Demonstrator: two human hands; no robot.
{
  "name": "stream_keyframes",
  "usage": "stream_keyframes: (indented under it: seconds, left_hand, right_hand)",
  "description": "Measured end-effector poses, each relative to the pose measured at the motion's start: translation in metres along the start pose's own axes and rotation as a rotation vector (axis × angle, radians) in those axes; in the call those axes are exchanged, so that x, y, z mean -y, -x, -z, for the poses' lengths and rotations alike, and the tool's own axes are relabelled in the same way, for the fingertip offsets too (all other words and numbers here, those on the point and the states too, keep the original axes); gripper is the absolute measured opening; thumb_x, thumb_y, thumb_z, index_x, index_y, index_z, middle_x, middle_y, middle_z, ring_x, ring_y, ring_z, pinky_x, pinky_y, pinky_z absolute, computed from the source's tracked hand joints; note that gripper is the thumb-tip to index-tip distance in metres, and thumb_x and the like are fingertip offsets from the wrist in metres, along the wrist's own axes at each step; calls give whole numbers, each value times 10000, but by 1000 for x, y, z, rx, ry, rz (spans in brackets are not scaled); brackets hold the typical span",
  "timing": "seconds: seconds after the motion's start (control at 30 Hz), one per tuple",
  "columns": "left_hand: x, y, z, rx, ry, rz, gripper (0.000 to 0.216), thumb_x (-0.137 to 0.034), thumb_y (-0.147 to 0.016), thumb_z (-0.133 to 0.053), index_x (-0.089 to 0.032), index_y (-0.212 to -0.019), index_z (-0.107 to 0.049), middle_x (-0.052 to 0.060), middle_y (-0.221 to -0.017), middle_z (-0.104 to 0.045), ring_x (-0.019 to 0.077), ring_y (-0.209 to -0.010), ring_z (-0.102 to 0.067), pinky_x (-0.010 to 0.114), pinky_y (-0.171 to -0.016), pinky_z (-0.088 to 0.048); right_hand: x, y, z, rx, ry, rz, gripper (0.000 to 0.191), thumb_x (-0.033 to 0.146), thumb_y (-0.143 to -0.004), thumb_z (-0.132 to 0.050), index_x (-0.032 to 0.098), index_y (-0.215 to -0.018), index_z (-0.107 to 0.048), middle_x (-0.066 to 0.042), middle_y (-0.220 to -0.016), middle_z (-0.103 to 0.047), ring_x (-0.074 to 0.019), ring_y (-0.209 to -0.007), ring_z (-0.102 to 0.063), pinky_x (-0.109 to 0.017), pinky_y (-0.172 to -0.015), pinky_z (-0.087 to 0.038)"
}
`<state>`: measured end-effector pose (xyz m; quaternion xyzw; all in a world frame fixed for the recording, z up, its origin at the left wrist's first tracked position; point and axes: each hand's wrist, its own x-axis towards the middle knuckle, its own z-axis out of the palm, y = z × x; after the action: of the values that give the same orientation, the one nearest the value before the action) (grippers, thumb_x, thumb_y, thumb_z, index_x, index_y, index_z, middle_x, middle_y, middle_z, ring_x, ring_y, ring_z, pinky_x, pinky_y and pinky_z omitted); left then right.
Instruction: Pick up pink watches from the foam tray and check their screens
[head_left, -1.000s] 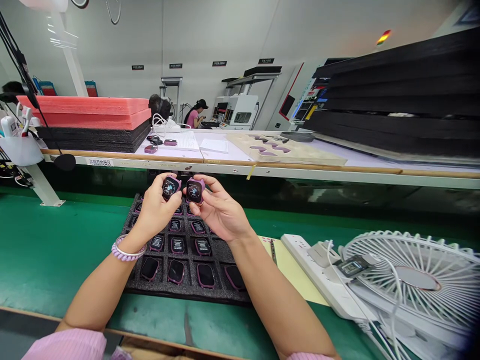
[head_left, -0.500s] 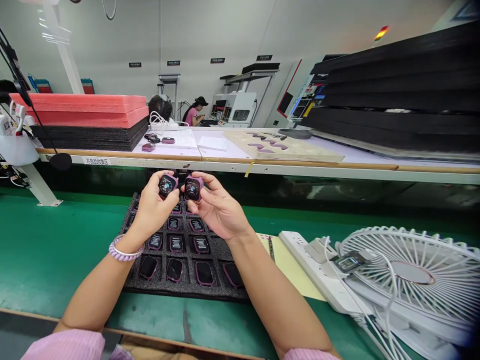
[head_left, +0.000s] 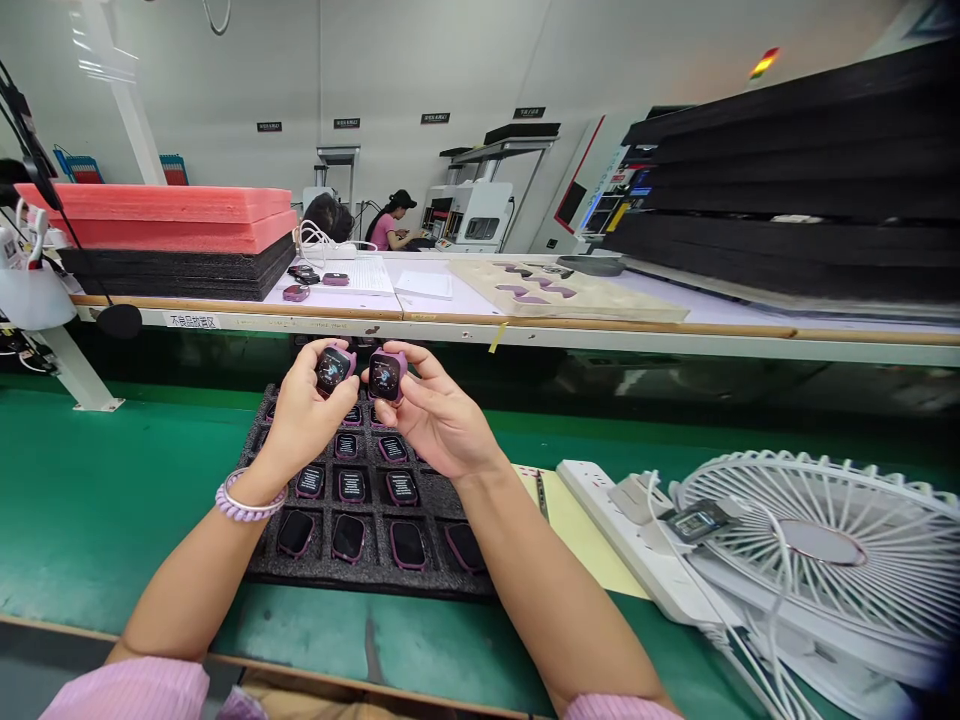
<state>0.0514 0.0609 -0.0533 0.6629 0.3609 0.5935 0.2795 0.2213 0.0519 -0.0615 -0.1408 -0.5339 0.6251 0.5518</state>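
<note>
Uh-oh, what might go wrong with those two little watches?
The left watch, in the left hand, is close to the right watch, in the right hand, so they might bump. Both seem held over the foam tray, so a dropped one could knock the tray watches.

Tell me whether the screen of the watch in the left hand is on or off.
On: the watch in the left hand shows a lit blue-and-white pattern on its dark face.
</note>
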Motion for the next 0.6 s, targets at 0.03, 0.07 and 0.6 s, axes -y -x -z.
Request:
stream_keyframes:
  seconds: [0.03,0.07,0.6]
  left_hand:
    - [0,0,0,-1,7,3,393,-269,-756,-628,-146,-1128,-592,45,-980,-637,132,-815,-566,229,-723,-471]
    - [1,0,0,0,4,5,390,-262,-754,-628,-149,-1126,-595,41,-976,-635,130,-812,-563,228,-720,-465]
    - [6,-12,0,105,584,549,304,-196,-741,-660,-122,-1024,-579,12,-805,-603,54,-511,-494,163,-461,-402]
  right_hand:
    - [0,0,0,9,-9,2,426,376,-813,-865,291,-1155,-626,-5,-981,-635,-134,-640,-533,-277,-636,-488]
    - [-1,0,0,17,-19,3,414,372,-816,-869,291,-1148,-634,-4,-980,-636,-129,-638,-534,-270,-636,-485]
    - [-5,-13,25,-172,-92,-155,373,247,-786,-791,206,-1119,-626,-70,-1010,-704,-166,-700,-641,-262,-649,-533]
